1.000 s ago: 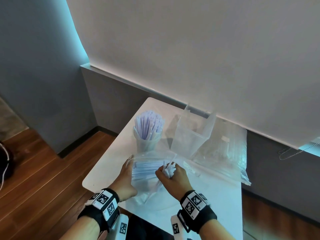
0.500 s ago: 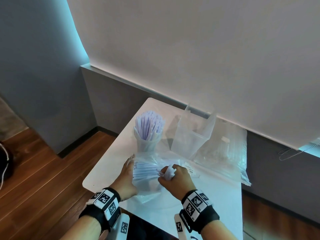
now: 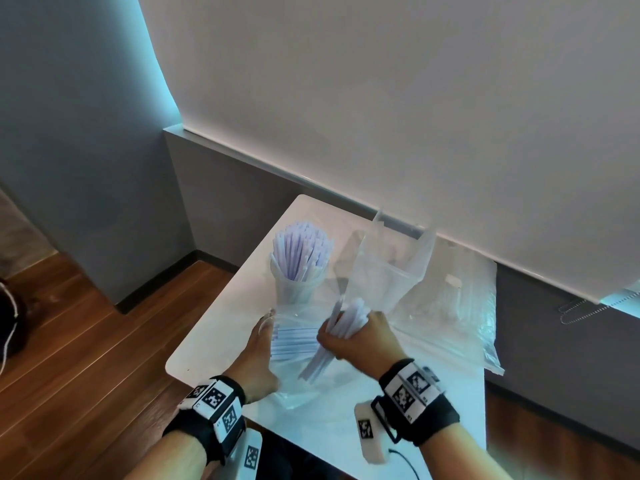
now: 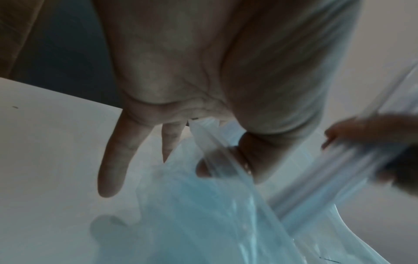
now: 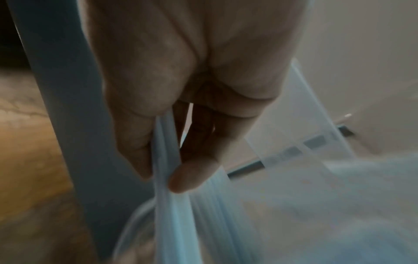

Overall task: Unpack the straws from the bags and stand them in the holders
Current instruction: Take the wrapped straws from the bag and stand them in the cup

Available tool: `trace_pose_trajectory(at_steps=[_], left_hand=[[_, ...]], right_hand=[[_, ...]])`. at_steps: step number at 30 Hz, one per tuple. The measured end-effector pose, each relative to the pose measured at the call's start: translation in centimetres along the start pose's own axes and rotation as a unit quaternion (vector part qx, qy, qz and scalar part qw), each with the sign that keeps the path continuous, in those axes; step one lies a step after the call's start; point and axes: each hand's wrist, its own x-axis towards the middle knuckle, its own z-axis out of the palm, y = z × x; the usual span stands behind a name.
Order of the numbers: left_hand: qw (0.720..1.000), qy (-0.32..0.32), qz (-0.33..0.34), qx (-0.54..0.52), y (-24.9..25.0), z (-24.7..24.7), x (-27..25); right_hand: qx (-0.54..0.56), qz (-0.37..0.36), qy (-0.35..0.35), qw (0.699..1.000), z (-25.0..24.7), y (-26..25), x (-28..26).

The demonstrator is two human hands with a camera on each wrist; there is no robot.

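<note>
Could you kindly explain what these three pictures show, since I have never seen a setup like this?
No machine here: a person wears a head camera and one camera on each wrist. The head view looks down on a white table. The right hand grips a bundle of straws. The left hand pinches the clear bag, which holds more straws. Behind stand a round holder full of straws and an empty square clear holder; another bag lies to the right. The wrist views are blurred close-ups of each palm, showing fingers, plastic and straws.
</note>
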Motion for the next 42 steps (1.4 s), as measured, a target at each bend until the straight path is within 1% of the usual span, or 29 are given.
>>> trace_pose_trajectory(at_steps=[3,6,12,17,21,24,25,27,29,32,33,36,38,40,42], left_hand=[[1.000,0.001,0.024,0.010,0.0,0.1,0.1],[0.999,0.004,0.047,0.014,0.1,0.1,0.0],[0.998,0.011,0.052,0.030,-0.2,0.2,0.1],[0.998,0.017,0.055,0.026,-0.4,0.3,0.2],[0.998,0.019,0.054,0.025,-0.7,0.4,0.4],[0.998,0.020,0.052,0.025,-1.0,0.5,0.6],[0.998,0.021,0.053,0.024,-1.0,0.5,0.7],[0.998,0.018,0.053,0.020,-1.2,0.5,0.8],[0.998,0.017,0.053,0.016,-1.4,0.5,1.0],[0.998,0.018,0.053,0.017,-1.8,0.7,1.3],[0.998,0.019,0.054,0.018,-1.9,0.8,1.4],[0.998,0.021,0.053,0.019,-2.2,1.0,1.7],[0.998,0.022,0.056,0.020,-2.4,1.1,1.9],[0.998,0.021,0.053,0.018,-2.4,1.0,1.9],[0.998,0.023,0.053,0.012,-2.3,0.9,1.8]], right_hand=[[0.010,-0.065,-0.019,0.998,-3.3,-4.7,1.2],[0.030,-0.109,-0.016,0.993,-5.5,-8.1,3.5],[0.013,-0.149,-0.016,0.989,-5.6,-11.1,8.2],[-0.072,-0.144,-0.017,0.987,-3.4,-10.1,10.7],[-0.118,-0.100,-0.010,0.988,-1.2,-8.2,12.0],[-0.198,-0.107,-0.009,0.974,-0.7,-7.7,12.5],[-0.201,-0.108,-0.007,0.974,-0.8,-8.0,12.4],[-0.151,-0.120,0.014,0.981,-1.5,-8.7,12.1],[-0.088,-0.166,0.051,0.981,-2.1,-9.1,12.0],[-0.042,-0.231,0.120,0.965,-2.1,-9.4,11.6],[-0.041,-0.245,0.130,0.960,-1.8,-9.3,11.4],[-0.079,-0.260,0.109,0.956,-0.6,-8.3,11.0],[-0.158,-0.265,0.069,0.949,0.5,-7.4,11.1],[-0.228,-0.268,0.037,0.935,1.3,-6.6,11.3],[-0.220,-0.267,0.044,0.937,1.5,-6.5,11.3]])
